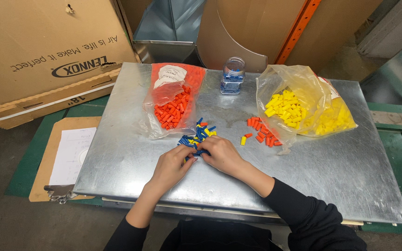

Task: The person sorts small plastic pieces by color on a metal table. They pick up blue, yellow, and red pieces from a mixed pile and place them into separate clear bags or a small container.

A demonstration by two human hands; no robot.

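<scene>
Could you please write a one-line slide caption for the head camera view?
Both hands, left hand and right hand, pick through a mixed pile of connectors on a metal sheet.

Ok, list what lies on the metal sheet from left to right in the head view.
Bag of orange caps → mixed pile of blue and yellow caps under both hands → clear jar of blue caps → loose orange caps → bag of yellow caps.

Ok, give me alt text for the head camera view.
Two bare hands, left hand and right hand, pick through a mixed pile of small blue plastic connectors on a grey sheet-metal tabletop, between clear bags of orange caps and yellow caps.
</scene>
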